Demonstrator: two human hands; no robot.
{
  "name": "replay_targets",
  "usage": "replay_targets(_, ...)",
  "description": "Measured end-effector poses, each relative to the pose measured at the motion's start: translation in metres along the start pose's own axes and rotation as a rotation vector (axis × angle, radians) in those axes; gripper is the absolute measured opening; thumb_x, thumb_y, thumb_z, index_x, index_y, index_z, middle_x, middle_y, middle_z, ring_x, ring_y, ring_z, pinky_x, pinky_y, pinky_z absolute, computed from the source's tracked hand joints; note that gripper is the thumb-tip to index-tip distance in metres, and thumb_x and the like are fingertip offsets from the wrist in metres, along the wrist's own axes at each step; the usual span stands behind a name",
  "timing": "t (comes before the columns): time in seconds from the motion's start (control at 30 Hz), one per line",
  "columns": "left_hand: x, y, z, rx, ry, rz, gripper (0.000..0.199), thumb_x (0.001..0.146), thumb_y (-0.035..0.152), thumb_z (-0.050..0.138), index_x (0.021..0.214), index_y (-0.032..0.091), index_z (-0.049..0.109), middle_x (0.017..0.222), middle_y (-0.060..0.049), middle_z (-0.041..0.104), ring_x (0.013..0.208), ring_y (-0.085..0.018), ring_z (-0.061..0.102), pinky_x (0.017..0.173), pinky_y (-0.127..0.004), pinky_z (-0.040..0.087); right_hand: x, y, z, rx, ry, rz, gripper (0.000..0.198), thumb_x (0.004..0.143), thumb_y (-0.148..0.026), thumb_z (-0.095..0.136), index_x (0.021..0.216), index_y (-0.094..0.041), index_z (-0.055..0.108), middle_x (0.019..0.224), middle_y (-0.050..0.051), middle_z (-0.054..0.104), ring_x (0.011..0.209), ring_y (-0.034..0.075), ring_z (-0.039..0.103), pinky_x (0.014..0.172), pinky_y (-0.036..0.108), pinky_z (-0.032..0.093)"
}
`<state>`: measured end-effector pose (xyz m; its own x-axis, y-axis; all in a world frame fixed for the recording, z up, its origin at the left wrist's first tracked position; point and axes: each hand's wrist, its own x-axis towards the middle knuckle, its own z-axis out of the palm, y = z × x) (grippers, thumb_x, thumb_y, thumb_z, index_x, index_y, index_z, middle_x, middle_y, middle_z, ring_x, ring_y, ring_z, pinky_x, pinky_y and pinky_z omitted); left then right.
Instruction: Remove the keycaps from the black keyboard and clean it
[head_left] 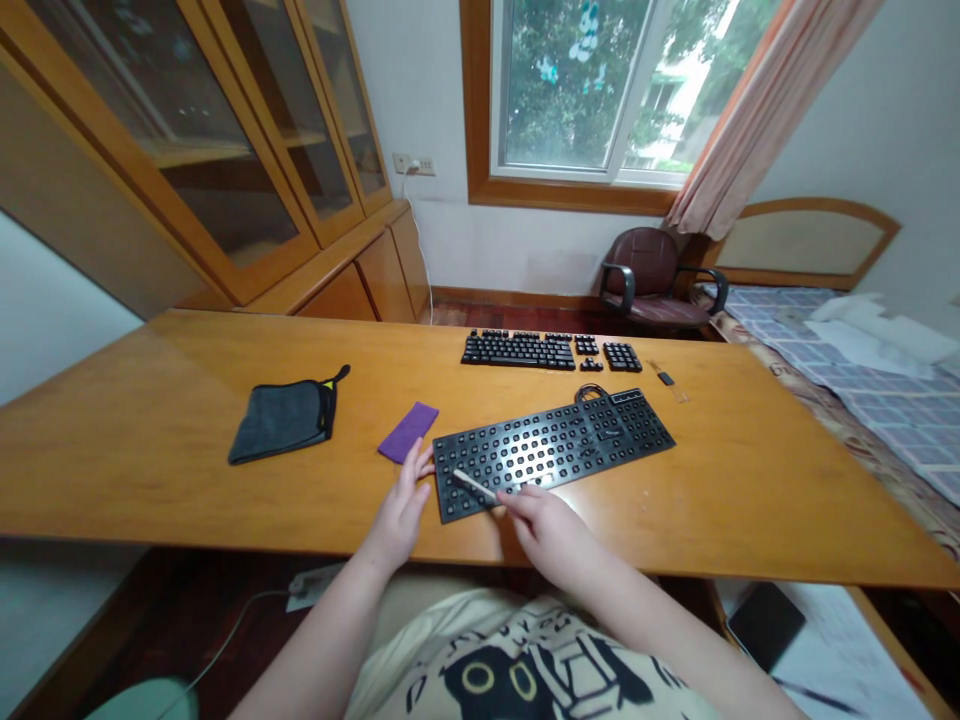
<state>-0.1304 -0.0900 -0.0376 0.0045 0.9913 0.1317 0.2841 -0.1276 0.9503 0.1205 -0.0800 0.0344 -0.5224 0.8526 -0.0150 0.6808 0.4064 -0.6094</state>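
A black keyboard base (555,440) with its keycaps off lies slanted on the desk in front of me, its rows of switches bare. My left hand (401,510) rests at the base's left end, fingers stretched out and the fingertips at its edge. In my right hand (540,520), over the near edge, is a thin white stick with a thicker tip, like a cotton swab (474,485). Its tip points left, down among the switches at the left end. A folded purple cloth (408,432) lies just beyond my left hand.
Loose black keycaps (517,350) are laid out in keyboard order at the far side. A keycap puller (666,378) lies right of them. On the left is a dark grey pouch (285,420). The wooden desk's (150,480) front edge runs close to my body.
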Motion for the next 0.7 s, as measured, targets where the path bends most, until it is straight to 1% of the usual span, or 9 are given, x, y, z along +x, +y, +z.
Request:
replay_targets(0.1, 0.000, -0.004, 0.000, 0.005, -0.005, 0.010, 0.061, 0.092, 0.042, 0.031, 0.145, 0.019, 0.009, 0.144, -0.015, 0.032, 0.121, -0.024, 0.043, 0.105, -0.044, 0.027, 0.005, 0.001, -0.002, -0.038, 0.096, 0.067, 0.040, 0.088, -0.013, 0.039, 0.123, -0.015, 0.056, 0.089, 0.009, 0.059, 0.079, 0.016, 0.056, 0.076, 0.026, 0.044)
replay_targets(0.17, 0.001, -0.005, -0.001, 0.002, -0.006, 0.018, 0.061, 0.092, 0.042, 0.032, 0.145, 0.019, 0.009, 0.144, -0.015, 0.032, 0.121, -0.024, 0.043, 0.104, -0.044, 0.027, 0.010, 0.002, -0.002, -0.097, 0.110, 0.112, 0.040, 0.089, -0.015, 0.037, 0.124, -0.014, 0.056, 0.089, 0.009, 0.059, 0.078, 0.017, 0.056, 0.074, 0.026, 0.044)
replay_targets(0.27, 0.001, -0.007, -0.001, 0.002, -0.004, 0.023, 0.062, 0.092, 0.042, 0.032, 0.145, 0.019, 0.009, 0.144, -0.016, 0.032, 0.120, -0.024, 0.044, 0.104, -0.045, 0.028, 0.013, 0.001, -0.002, -0.190, 0.057, 0.141, 0.041, 0.088, -0.016, 0.037, 0.125, -0.017, 0.055, 0.092, 0.009, 0.059, 0.075, 0.016, 0.057, 0.069, 0.025, 0.043)
replay_targets(0.33, 0.001, -0.005, 0.000, 0.019, 0.005, 0.014, 0.061, 0.092, 0.041, 0.032, 0.145, 0.019, 0.010, 0.144, -0.016, 0.033, 0.119, -0.024, 0.045, 0.104, -0.045, 0.028, 0.010, -0.003, -0.006, -0.259, 0.006, 0.145, 0.042, 0.087, -0.014, 0.038, 0.124, -0.019, 0.055, 0.090, 0.009, 0.060, 0.071, 0.015, 0.057, 0.064, 0.024, 0.041)
replay_targets(0.4, 0.000, -0.003, 0.000, 0.054, 0.010, 0.016, 0.059, 0.093, 0.039, 0.031, 0.145, 0.019, 0.011, 0.143, -0.016, 0.035, 0.117, -0.023, 0.046, 0.104, -0.046, 0.028, 0.004, -0.007, -0.014, -0.303, -0.039, 0.133, 0.040, 0.085, -0.013, 0.040, 0.120, -0.020, 0.058, 0.085, 0.008, 0.059, 0.067, 0.015, 0.057, 0.061, 0.024, 0.040)
replay_targets(0.47, 0.000, 0.000, 0.001, 0.092, -0.001, 0.024, 0.058, 0.093, 0.038, 0.031, 0.144, 0.021, 0.011, 0.142, -0.015, 0.037, 0.118, -0.022, 0.047, 0.104, -0.046, 0.028, -0.002, -0.011, -0.025, -0.311, -0.054, 0.120, 0.038, 0.084, -0.014, 0.041, 0.116, -0.021, 0.061, 0.081, 0.007, 0.059, 0.066, 0.016, 0.057, 0.060, 0.024, 0.039)
replay_targets(0.57, 0.002, 0.006, 0.000, 0.216, -0.053, 0.036, 0.062, 0.091, 0.037, 0.039, 0.144, 0.022, 0.012, 0.139, -0.015, 0.041, 0.120, -0.023, 0.047, 0.103, -0.046, 0.031, -0.007, -0.014, -0.037, -0.287, -0.012, 0.111, 0.039, 0.085, -0.016, 0.041, 0.119, -0.023, 0.059, 0.085, 0.007, 0.060, 0.070, 0.016, 0.058, 0.061, 0.024, 0.040)
replay_targets(0.63, 0.003, 0.011, 0.000, 0.370, -0.076, 0.062, 0.068, 0.086, 0.039, 0.048, 0.143, 0.022, 0.017, 0.137, -0.014, 0.044, 0.122, -0.026, 0.045, 0.103, -0.047, 0.032, -0.009, -0.012, -0.039, -0.269, 0.018, 0.108, 0.040, 0.086, -0.017, 0.039, 0.121, -0.023, 0.057, 0.087, 0.006, 0.060, 0.071, 0.016, 0.059, 0.063, 0.025, 0.041)
replay_targets(0.7, 0.000, 0.017, 0.001, 0.524, -0.068, 0.121, 0.074, 0.081, 0.042, 0.055, 0.143, 0.022, 0.021, 0.138, -0.014, 0.042, 0.125, -0.029, 0.041, 0.105, -0.050, 0.029, -0.011, -0.007, -0.037, -0.252, 0.030, 0.111, 0.040, 0.087, -0.017, 0.039, 0.122, -0.023, 0.057, 0.087, 0.006, 0.060, 0.073, 0.016, 0.059, 0.065, 0.025, 0.042)
